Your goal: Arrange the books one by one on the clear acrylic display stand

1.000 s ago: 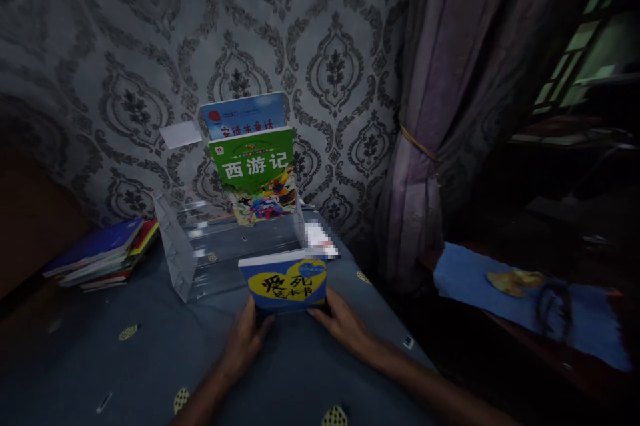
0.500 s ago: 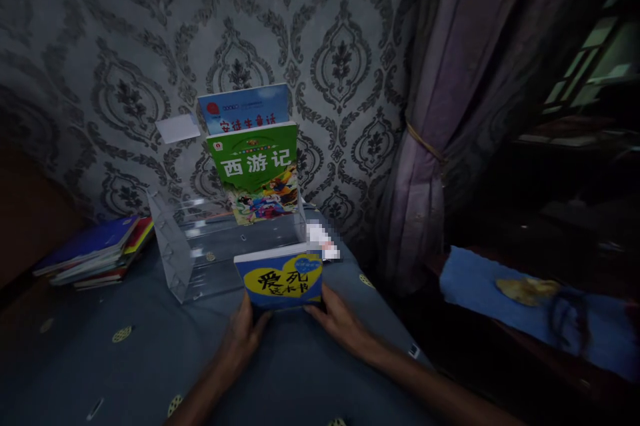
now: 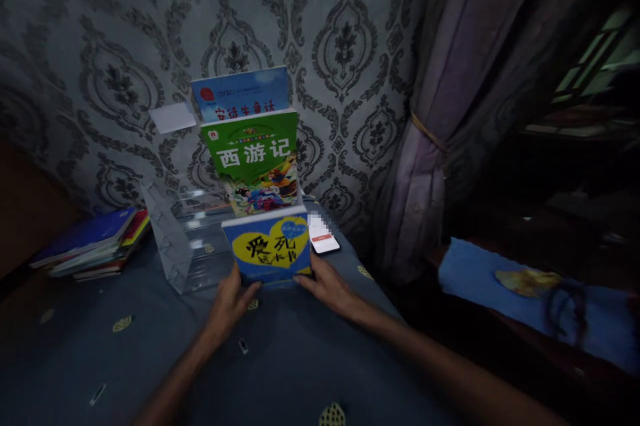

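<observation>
Between both hands I hold a blue book (image 3: 267, 276) with a yellow heart on its cover, tilted up toward me. My left hand (image 3: 231, 298) grips its lower left corner, thumb in front. My right hand (image 3: 327, 283) has the lower right corner the same way; the fingers behind are hidden. Just beyond is a clear tiered rack (image 3: 173, 243). A green book (image 3: 255, 163) stands on its right side, and a blue-covered book (image 3: 240, 93) rises behind that one. The held book covers the foot of the green book and part of the rack.
Several books and notebooks (image 3: 95, 246) lie stacked left of the rack. A lit phone (image 3: 324, 239) rests by the right edge of the cloth-covered surface (image 3: 280, 366). A tied curtain (image 3: 425, 146) hangs at right, near a blue cloth (image 3: 475, 279). A white card (image 3: 173, 118) shows above the rack.
Both hands have carried the blue book forward and slightly left, closer to the rack, and its cover now faces me more. The view has shifted a little.
</observation>
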A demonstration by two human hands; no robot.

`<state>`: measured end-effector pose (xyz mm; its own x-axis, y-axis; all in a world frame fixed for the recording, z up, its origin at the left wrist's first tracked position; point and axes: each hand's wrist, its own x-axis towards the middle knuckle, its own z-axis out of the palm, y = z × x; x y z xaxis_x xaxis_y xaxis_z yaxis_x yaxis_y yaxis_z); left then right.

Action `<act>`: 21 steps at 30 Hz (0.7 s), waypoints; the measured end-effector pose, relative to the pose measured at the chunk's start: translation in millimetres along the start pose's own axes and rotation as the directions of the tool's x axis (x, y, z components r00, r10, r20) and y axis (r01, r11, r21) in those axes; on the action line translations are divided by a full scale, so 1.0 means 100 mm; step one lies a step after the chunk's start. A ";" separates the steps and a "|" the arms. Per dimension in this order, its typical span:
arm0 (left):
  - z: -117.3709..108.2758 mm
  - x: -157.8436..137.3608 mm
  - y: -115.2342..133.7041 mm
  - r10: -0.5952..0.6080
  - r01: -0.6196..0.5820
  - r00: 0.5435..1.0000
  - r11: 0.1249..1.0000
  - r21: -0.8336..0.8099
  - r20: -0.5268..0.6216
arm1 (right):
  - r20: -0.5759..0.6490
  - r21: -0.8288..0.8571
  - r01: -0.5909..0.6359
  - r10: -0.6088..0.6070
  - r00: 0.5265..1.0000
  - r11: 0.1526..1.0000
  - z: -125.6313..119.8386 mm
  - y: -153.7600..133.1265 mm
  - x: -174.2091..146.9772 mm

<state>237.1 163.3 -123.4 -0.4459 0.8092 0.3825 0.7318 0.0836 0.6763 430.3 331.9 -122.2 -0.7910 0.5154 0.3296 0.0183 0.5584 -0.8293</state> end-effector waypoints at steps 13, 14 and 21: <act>-0.84 1.09 0.67 0.368 -0.331 0.917 0.917 0.222 -0.153 | 0.212 -0.103 0.490 -0.462 0.861 0.866 -0.97 -0.81 1.26; -0.79 1.09 0.61 0.363 -0.330 0.923 0.918 0.219 -0.128 | 0.223 -0.107 0.467 -0.436 0.872 0.878 -0.94 -0.74 1.25; -0.58 1.01 0.37 0.319 -0.321 0.947 0.937 0.140 0.034 | 0.234 -0.149 0.333 -0.294 0.927 0.931 -0.80 -0.34 1.18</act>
<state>189.6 214.6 -23.2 -0.1715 0.8128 0.5568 0.9008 -0.0995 0.4226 385.2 426.4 -19.1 -0.8814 0.1619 0.4437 -0.1550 0.7883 -0.5955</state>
